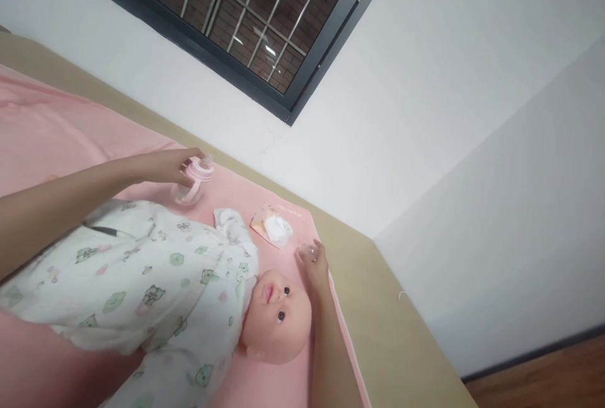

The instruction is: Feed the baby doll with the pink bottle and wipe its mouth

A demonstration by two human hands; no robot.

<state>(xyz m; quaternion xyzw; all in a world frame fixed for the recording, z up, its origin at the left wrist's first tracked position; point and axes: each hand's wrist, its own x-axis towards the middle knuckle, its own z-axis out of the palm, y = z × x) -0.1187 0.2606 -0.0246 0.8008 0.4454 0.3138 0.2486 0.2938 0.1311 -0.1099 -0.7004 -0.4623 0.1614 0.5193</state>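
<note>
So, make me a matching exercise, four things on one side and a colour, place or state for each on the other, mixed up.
1. Bottle
2. Doll
3. Small packet
4. Window frame

A. White and pale orange
B. Dark grey
C. Held in the left hand
D. Dressed in printed clothes

Pairs: 1-C, 2-D, 3-A, 4-B

1. Window (pixel 246 17), dark-framed, with metal bars (pixel 265 23), brickwork and bright streaks (pixel 270 50) in view.
2. White wall (pixel 340 143) around window; greyer wall (pixel 534 206) right of it.
3. Tan tabletop (pixel 392 307) below window.
4. Reddish-brown floor (pixel 543 379), dark-edged, lower right of window.
</note>
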